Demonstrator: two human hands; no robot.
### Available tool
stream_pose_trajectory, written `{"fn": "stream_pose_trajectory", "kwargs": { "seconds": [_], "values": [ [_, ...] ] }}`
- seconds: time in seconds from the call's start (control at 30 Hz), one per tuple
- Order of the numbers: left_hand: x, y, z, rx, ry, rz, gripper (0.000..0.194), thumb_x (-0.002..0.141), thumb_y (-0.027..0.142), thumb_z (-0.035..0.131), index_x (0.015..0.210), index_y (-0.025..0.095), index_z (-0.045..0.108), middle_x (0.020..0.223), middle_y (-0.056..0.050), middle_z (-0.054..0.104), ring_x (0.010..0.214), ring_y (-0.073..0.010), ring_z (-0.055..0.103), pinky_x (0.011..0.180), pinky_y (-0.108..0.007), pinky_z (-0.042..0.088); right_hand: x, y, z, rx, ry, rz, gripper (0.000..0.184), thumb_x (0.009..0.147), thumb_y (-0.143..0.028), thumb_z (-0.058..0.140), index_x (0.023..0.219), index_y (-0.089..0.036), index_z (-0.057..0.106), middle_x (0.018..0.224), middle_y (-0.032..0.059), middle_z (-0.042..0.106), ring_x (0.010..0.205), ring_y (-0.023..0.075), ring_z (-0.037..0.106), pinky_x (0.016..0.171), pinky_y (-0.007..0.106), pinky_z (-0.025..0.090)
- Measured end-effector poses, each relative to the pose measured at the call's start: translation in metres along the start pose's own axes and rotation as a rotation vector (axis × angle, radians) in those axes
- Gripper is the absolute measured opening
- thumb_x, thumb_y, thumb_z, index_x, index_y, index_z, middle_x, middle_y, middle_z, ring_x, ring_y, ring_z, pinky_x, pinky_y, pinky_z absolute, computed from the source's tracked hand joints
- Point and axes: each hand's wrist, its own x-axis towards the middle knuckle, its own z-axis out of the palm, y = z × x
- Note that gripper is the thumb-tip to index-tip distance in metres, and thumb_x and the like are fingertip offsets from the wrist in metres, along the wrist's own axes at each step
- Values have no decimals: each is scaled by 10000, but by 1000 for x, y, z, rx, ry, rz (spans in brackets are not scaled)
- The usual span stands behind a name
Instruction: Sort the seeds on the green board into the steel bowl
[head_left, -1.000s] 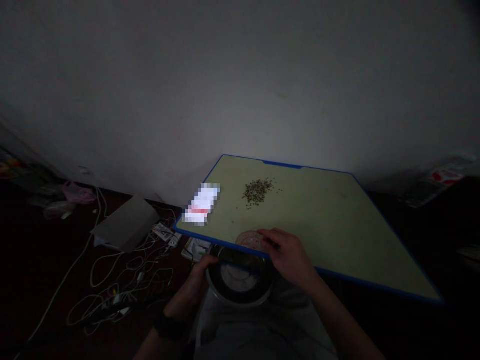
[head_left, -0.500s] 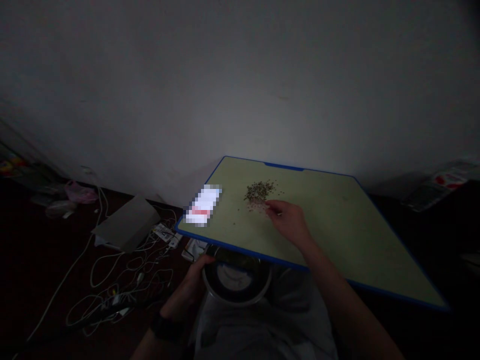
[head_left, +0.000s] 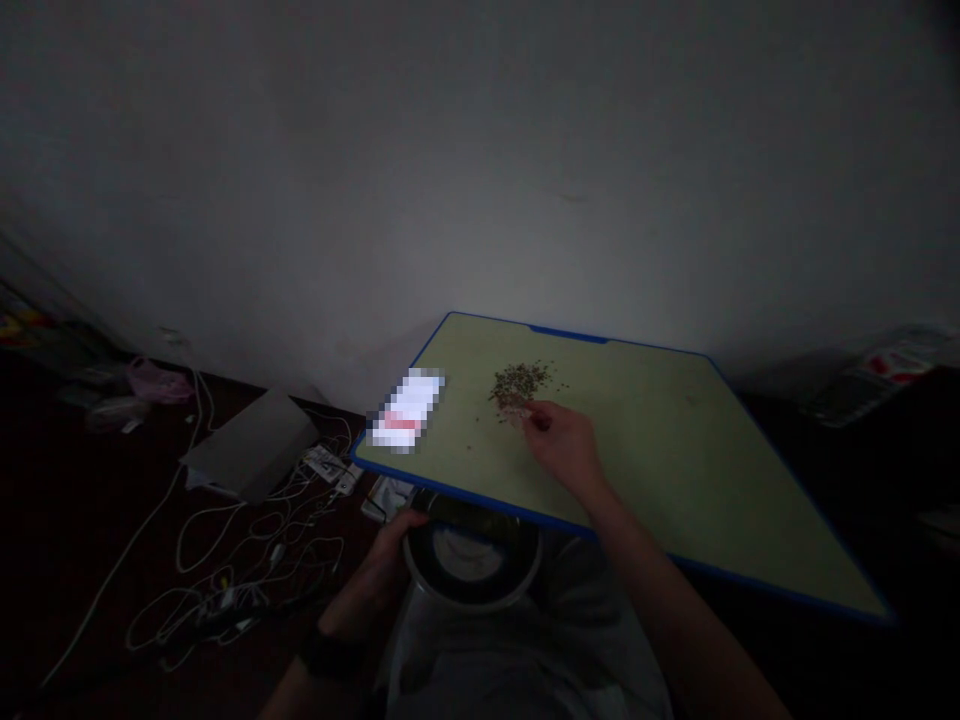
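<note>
My right hand (head_left: 559,440) reaches over a pale green table with a blue rim (head_left: 675,440), its fingers curled and pinched at the near edge of a small heap of dark seeds (head_left: 517,381). What the fingertips hold, if anything, is too small and dim to name. My left hand (head_left: 386,560) grips the left rim of a round metal bowl (head_left: 472,560), held just below the table's near edge over my lap. A dark band sits on my left wrist.
A lit phone (head_left: 405,410) lies on the table's left corner. On the dark floor to the left are tangled white cables (head_left: 240,560), a grey flat board (head_left: 251,445) and pink plastic bags (head_left: 154,382). A white wall stands behind.
My right hand went from the table's near edge by the bowl out to the seed heap and now rests against its near side. The left hand and bowl stayed in place.
</note>
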Motion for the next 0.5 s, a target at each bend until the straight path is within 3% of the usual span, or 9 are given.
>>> {"fn": "stream_pose_trajectory", "kwargs": {
  "seconds": [0.27, 0.5],
  "values": [
    [4, 0, -2, 30, 26, 3, 65, 635, 159, 602, 645, 131, 659, 574, -42, 713, 573, -201, 660, 665, -315, 500, -1, -5, 19, 46, 31, 131, 198, 737, -250, 521, 845, -146, 650, 713, 73, 688, 641, 188, 639, 629, 291, 469],
    [-3, 2, 3, 39, 15, -6, 74, 658, 167, 596, 641, 132, 660, 505, -33, 691, 557, -210, 665, 610, -301, 496, -2, -8, 17, 52, 17, 146, 176, 749, -282, 513, 809, -167, 633, 691, 59, 684, 643, 190, 637, 644, 295, 453]
  ]
}}
